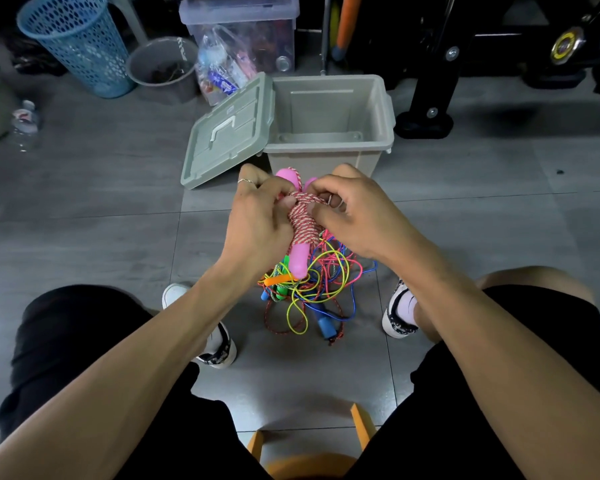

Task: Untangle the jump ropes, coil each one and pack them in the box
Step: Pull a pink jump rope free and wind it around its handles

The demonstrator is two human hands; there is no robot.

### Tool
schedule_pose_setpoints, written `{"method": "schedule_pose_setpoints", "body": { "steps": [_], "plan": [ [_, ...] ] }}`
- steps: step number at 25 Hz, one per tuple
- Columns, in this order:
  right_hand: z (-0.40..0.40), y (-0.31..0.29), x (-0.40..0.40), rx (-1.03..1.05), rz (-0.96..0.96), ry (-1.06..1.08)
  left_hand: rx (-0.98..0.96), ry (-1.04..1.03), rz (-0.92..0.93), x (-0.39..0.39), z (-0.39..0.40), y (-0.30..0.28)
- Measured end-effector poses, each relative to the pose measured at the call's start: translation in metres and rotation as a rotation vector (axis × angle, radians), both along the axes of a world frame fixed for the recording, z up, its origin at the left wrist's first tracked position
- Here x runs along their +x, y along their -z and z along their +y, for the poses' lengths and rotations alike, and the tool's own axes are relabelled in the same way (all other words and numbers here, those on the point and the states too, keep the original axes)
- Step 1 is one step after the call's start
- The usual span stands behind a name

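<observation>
Head-worn wide-angle view, looking forward and steeply down

Only one view is given. It looks from above the seated person's lap; forearms enter from the lower corners, the floor [84, 188] fills mid-frame, the open box [329, 147] sits upper centre, and lines bow near the edges.

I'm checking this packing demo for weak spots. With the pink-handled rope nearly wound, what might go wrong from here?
The red-and-white rope is wrapped round its pink handles, pinched by the left hand and right hand; if the end isn't tucked, the coil may unwind. The tangled pile lies right beneath, so a loose strand could catch. The box stands open with its lid leaning against it, which may slip.
</observation>
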State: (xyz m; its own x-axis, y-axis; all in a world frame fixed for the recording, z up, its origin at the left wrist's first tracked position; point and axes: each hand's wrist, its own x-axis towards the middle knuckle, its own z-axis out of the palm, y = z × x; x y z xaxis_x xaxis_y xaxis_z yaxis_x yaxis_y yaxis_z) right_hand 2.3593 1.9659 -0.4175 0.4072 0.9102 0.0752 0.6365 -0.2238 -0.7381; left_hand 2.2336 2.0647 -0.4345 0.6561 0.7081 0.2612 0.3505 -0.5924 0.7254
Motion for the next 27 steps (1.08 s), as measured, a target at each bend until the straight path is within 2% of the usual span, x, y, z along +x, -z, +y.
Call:
{"method": "schedule_pose_setpoints", "body": {
  "steps": [2,4,7,10,14,15,17,19,21,23,27],
  "plan": [
    [0.001,0.003,-0.003,0.023,-0.042,-0.004,-0.088,-0.018,0.014,0.001,0.0,0.0],
    [0.003,0.003,-0.001,0.029,0.032,0.004,-0.124,-0.018,0.024,0.0,0.003,-0.002],
    [0.004,0.002,0.004,-0.03,0.185,-0.003,0.045,0.052,0.039,-0.003,0.005,-0.006],
    [0.004,0.001,0.001,-0.011,0.215,0.013,0.234,0.099,0.113,-0.004,0.006,-0.01],
    [0.002,-0.003,0.008,0.024,0.455,-0.033,0.339,0.091,0.168,-0.007,0.011,-0.011],
    [0.002,-0.003,0.009,0.009,0.468,-0.03,0.334,0.095,0.18,-0.008,0.011,-0.011],
    [0.001,0.001,0.005,-0.015,0.342,0.0,0.305,0.104,0.203,-0.008,0.008,-0.009],
    [0.003,0.004,0.0,0.012,0.164,0.018,0.262,0.108,0.177,-0.007,0.006,-0.009],
    [0.006,0.007,-0.002,0.078,0.092,0.034,0.227,0.1,0.113,-0.006,0.005,-0.01],
    [0.008,0.008,-0.003,0.131,0.162,0.063,0.197,0.075,0.036,-0.006,0.005,-0.011],
    [0.008,0.009,-0.007,0.172,0.439,0.107,0.171,0.073,-0.062,-0.006,0.007,-0.013]
  ]
}}
